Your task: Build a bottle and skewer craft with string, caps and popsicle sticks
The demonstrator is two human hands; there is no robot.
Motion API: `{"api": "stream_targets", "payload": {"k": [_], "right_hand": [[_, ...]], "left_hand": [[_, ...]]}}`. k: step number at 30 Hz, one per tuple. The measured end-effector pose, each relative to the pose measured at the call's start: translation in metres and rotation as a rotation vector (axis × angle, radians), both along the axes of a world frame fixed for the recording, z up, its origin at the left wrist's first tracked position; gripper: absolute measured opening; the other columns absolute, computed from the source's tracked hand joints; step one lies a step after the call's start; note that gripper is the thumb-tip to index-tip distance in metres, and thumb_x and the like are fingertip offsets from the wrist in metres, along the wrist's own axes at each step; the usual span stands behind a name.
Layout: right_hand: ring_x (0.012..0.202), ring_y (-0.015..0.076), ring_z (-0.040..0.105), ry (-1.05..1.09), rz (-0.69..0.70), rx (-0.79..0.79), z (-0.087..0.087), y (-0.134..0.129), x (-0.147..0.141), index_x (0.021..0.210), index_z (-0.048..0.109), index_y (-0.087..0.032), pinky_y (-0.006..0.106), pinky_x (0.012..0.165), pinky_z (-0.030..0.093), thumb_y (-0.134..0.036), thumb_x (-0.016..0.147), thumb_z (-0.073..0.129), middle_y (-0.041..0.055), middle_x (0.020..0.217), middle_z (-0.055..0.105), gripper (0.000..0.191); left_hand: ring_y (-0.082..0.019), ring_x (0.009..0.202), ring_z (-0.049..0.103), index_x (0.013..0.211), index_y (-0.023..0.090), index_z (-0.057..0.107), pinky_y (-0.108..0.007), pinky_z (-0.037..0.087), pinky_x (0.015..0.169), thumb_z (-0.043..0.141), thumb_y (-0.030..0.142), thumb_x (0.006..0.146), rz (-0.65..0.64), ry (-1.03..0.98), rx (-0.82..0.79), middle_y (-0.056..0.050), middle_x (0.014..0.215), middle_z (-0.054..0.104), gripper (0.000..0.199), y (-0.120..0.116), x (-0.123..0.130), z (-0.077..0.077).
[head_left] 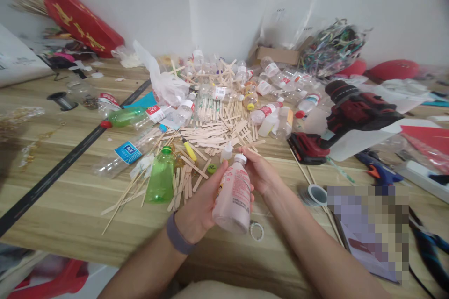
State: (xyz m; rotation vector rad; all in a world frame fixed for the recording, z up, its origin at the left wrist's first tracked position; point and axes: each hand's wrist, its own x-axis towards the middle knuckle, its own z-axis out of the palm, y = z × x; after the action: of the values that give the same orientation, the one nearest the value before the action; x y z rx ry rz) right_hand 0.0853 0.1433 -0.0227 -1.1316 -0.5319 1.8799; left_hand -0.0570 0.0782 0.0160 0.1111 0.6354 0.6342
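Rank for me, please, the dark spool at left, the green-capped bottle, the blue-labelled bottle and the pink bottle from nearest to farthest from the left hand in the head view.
1. Pink bottle: held in the left hand.
2. Green-capped bottle: just left of the hand.
3. Blue-labelled bottle: lying farther left.
4. Dark spool: far left.

Left arm (147,252) and right arm (308,231), converging from the lower edge.
The left hand (203,203) curls in a grip, thumb (220,172) extended forward; the right hand (261,170) angles inward from the opposite side, its fingertips (245,152) bent, slightly ahead of the left thumb.
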Motion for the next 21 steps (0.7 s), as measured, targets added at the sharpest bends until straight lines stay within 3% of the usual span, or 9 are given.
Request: {"api": "stream_targets", "payload": {"k": [9, 16, 21], "right_hand": [[0.086, 0.0176, 0.065, 0.026, 0.018, 0.025, -0.0026, 0.0037, 0.0011, 0.114, 0.060, -0.016, 0.035, 0.072, 0.057, -0.031, 0.095, 0.059, 0.0063, 0.109, 0.064, 0.025], [0.088, 0.0183, 0.065, 0.022, 0.028, 0.035, -0.0005, 0.0040, -0.0001, 0.116, 0.060, -0.016, 0.036, 0.073, 0.057, -0.030, 0.095, 0.060, 0.0066, 0.111, 0.064, 0.025], [0.085, 0.0176, 0.065, 0.016, 0.018, 0.031, -0.0029, 0.0032, 0.0007, 0.115, 0.060, -0.016, 0.035, 0.071, 0.057, -0.031, 0.095, 0.059, 0.0062, 0.109, 0.064, 0.025]], "left_hand": [[-0.018, 0.047, 0.067, 0.097, 0.009, 0.071, -0.027, 0.052, 0.050, 0.023, 0.062, 0.096, 0.000, -0.009, 0.009, -0.010, 0.064, 0.072, 0.072, -0.0005, -0.0016, -0.0041], [-0.019, 0.045, 0.066, 0.091, 0.007, 0.071, -0.028, 0.051, 0.047, 0.018, 0.058, 0.099, -0.002, 0.021, 0.019, -0.008, 0.053, 0.069, 0.074, -0.0019, -0.0017, -0.0007], [-0.020, 0.045, 0.067, 0.099, 0.006, 0.070, -0.028, 0.051, 0.047, 0.018, 0.059, 0.098, -0.013, 0.020, 0.018, -0.009, 0.059, 0.071, 0.074, -0.0009, -0.0010, -0.0005]]}}
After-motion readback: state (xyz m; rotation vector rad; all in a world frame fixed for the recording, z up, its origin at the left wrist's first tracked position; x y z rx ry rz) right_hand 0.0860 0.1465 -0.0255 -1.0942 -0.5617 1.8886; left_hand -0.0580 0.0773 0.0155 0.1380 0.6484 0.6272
